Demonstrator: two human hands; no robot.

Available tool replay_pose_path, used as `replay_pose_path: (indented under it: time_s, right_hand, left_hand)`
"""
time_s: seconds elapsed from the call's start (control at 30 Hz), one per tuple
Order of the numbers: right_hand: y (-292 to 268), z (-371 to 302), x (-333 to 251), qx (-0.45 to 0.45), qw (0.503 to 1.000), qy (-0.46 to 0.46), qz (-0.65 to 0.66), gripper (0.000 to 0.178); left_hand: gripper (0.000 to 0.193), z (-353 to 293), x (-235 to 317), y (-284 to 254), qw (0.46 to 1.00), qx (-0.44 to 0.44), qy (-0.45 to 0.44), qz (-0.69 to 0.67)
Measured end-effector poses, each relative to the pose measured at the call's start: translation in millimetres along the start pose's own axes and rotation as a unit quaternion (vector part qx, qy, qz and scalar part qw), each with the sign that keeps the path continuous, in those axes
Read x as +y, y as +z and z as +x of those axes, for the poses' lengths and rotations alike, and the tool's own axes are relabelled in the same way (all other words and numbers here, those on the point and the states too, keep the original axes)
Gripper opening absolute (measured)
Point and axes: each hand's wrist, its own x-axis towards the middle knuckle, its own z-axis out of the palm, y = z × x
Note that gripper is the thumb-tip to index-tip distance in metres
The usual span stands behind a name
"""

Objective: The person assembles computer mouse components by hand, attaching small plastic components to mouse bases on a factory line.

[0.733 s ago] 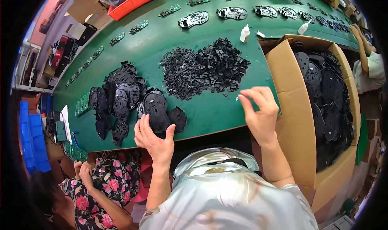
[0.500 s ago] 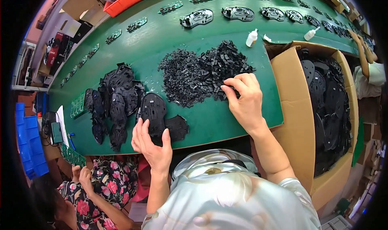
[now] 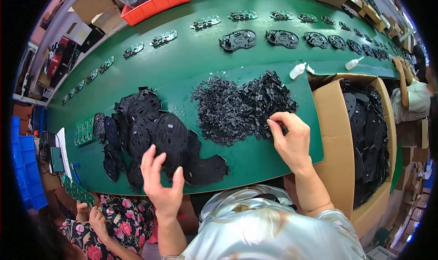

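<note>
My left hand (image 3: 163, 182) is open, fingers spread and curved, at the lower edge of a black, rounded plastic base plate (image 3: 170, 134). Whether a fingertip touches the plate I cannot tell. Another flat black plate (image 3: 205, 168) lies right of that hand at the table's near edge. My right hand (image 3: 294, 141) pinches thumb and forefinger together at the near right side of a heap of small black rectangular pieces (image 3: 269, 95). Whatever is between those fingertips is too small to make out. A heap of small black clip-like parts (image 3: 221, 109) adjoins it on the left.
Black plates pile up (image 3: 139, 107) at left, beside a green circuit board panel (image 3: 85, 130). A cardboard box (image 3: 335, 146) of black plates stands at right. White bottles (image 3: 298, 71), rows of circuit boards (image 3: 205, 22) and a red bin (image 3: 155, 5) lie beyond. A co-worker's hands (image 3: 96, 219) hold a board at lower left.
The view has shifted, so the table sits lower in the picture. My left hand's fingers have spread wider beside the base plate. My right hand stays at the heap, still pinching.
</note>
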Motion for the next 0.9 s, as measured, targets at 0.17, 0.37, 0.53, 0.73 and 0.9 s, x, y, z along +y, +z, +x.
replay_pose_path:
  time_s: [0.17,0.37,0.53,0.73,0.9]
  right_hand:
    - [-5.8,6.6,-1.4,-0.022,0.998,0.03,0.048,0.011]
    - [-1.3,10.3,7.6,-0.051,0.998,-0.03,0.01,0.017]
    - [-5.0,14.3,3.3,-0.077,0.996,-0.017,0.037,0.012]
    - [-3.4,19.6,7.6,-0.094,0.993,-0.004,0.065,0.013]
    - [-2.2,23.2,3.4,-0.107,0.993,-0.008,0.043,0.016]
  left_hand:
    - [0.037,77.9,-22.3,13.8,0.998,-0.057,0.017,-0.025]
    - [0.037,185.2,-67.3,72.8,0.986,-0.145,0.08,-0.002]
    - [0.038,234.0,-76.8,105.4,0.971,-0.219,0.096,-0.026]
    - [0.04,247.0,-81.3,119.4,0.959,-0.269,0.086,-0.019]
    - [0.042,248.1,-84.8,126.5,0.948,-0.295,0.11,-0.054]
